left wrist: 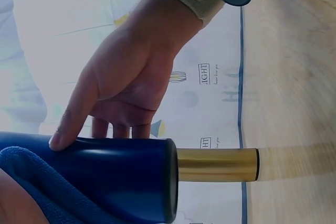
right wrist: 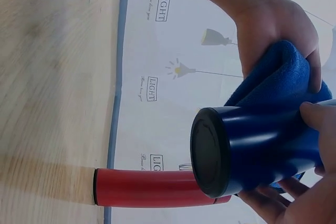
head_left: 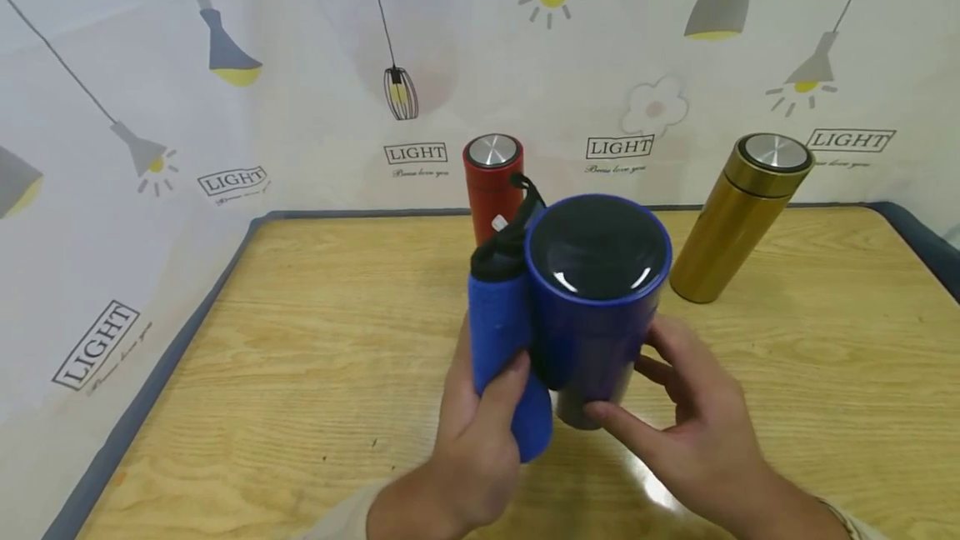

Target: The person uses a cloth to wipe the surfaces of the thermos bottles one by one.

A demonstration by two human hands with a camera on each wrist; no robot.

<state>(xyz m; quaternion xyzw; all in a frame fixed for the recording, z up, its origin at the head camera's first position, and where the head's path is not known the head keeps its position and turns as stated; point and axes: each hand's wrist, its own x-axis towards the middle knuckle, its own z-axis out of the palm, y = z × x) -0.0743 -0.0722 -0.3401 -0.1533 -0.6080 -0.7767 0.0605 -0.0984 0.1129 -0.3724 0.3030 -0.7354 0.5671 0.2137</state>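
My left hand (head_left: 480, 448) grips a folded blue cloth (head_left: 497, 327) with black trim and a black loop, holding it against the left side of a blue tumbler (head_left: 592, 336). The tumbler has a glossy black lid and stands nearly upright above the table. Lower down, the thumb and fingers of my right hand (head_left: 693, 440) hold its narrower end from the right. Both wrist views show the tumbler's dark base, and in the right wrist view the cloth (right wrist: 278, 77) lies along its side under the left hand. The tumbler hides part of the right fingers.
Behind the cloth stands a red bottle (head_left: 492, 190) with a silver-topped lid, its lower part hidden. A gold bottle (head_left: 731, 227) stands at the back right. The wooden table (head_left: 315, 332) ends at a patterned white sheet (head_left: 315, 65) with a dark blue edge.
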